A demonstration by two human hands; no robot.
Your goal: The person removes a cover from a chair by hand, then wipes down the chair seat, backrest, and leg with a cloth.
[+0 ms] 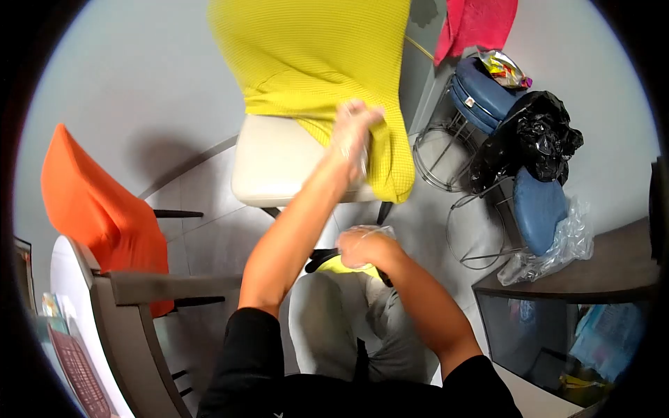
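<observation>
A yellow ribbed chair cover (pixel 320 42) drapes over the backrest of a chair and hangs down across the right side of its cream seat (pixel 279 157). My left hand (pixel 354 132), in a clear plastic glove and blurred, is at the bunched fabric over the seat with its fingers curled on it. Lower down, in front of the seat, my right hand (pixel 366 247) wears a clear plastic glove too. Its fingers are closed around a black and bright yellow item (pixel 338 263), partly hidden, whose kind I cannot make out.
An orange-covered chair (pixel 115 216) and a white table (pixel 73 279) with a keyboard (pixel 80 369) stand left. At right are blue stools (pixel 481 94), a black plastic bag (pixel 540 136), clear plastic wrap (pixel 554 247) and a dark cabinet (pixel 606 261). Pink cloth (pixel 477 28) hangs behind.
</observation>
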